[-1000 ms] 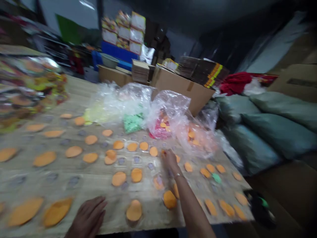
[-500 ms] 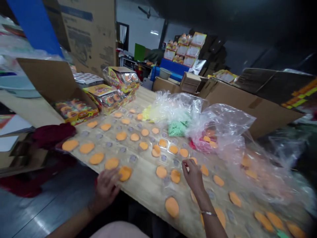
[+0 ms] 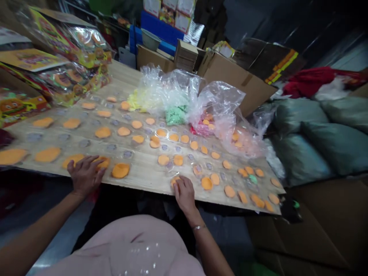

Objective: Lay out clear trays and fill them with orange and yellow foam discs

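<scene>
Flat orange discs lie in rows across the wooden table, many in clear plastic blister pieces. My left hand (image 3: 86,174) rests over the front row at left, fingers spread, partly covering an orange disc (image 3: 102,163). Another orange disc (image 3: 120,170) lies just right of it. At the table's front edge, my right hand (image 3: 185,193) has its fingers curled onto an orange disc (image 3: 173,180); the fingertips partly hide that disc. A pair of orange discs (image 3: 178,160) sits just beyond this hand, with a darker orange disc (image 3: 207,183) to its right.
Clear bags with yellow pieces (image 3: 136,101), green pieces (image 3: 176,115) and pink and orange pieces (image 3: 202,124) line the table's far side. Burger-printed display boxes (image 3: 71,38) stand at left. Cardboard cartons (image 3: 230,76) are behind, stuffed grey-green sacks (image 3: 333,142) at right.
The view has swung to the right. My right hand has come back to the table's front edge, onto an orange disc. My left hand's fingers have spread over the front row.
</scene>
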A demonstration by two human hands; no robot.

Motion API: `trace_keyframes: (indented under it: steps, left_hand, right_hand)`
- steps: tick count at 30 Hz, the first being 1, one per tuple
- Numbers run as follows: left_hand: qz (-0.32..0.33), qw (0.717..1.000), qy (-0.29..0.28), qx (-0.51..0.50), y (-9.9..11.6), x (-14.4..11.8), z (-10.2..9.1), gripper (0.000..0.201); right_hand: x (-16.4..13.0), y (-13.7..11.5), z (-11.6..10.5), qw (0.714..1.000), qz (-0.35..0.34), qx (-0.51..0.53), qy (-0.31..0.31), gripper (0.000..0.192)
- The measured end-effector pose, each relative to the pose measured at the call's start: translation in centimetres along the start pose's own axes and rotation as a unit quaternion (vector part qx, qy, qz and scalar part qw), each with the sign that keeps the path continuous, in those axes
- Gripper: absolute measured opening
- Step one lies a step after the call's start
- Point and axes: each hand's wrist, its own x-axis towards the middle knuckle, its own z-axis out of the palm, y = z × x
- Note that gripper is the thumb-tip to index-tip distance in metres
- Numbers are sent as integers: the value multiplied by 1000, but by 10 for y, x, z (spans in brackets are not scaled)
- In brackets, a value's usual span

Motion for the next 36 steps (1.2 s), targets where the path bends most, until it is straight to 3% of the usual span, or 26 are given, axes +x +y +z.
trace_keyframes:
  steps: [4, 7, 14, 18, 24, 28, 33, 36]
  left_hand:
    - [43, 997, 47, 39, 9, 2, -6, 43]
    - [38, 998, 36, 38, 16, 3, -10, 48]
    - [28, 1000, 3, -7, 26, 5, -12, 53]
    - [45, 999, 3, 19, 32, 3, -23, 50]
    - [116, 992, 48, 26, 60, 8, -25, 38]
    - [221, 973, 70, 4, 92, 15, -12, 26]
    - [325, 944, 35, -39, 117, 29, 0, 20]
    - [350, 935, 14, -58, 122, 45, 3, 22]
  right_hand:
    - [2, -9, 13, 997, 68, -32, 16, 23]
    - [2, -16, 10, 996, 83, -39, -20, 26]
    - [-19, -18, -18, 997, 2, 10, -81, 35]
    - [-28, -22, -24, 989, -34, -34, -141, 19]
    - [-26, -41, -25, 990, -35, -55, -128, 14]
    - [-17, -45, -23, 986, -8, -103, -133, 13]
    - [-16, -31, -22, 979, 12, -152, -132, 8]
    - [-25, -18, -24, 980, 41, -167, -103, 14]
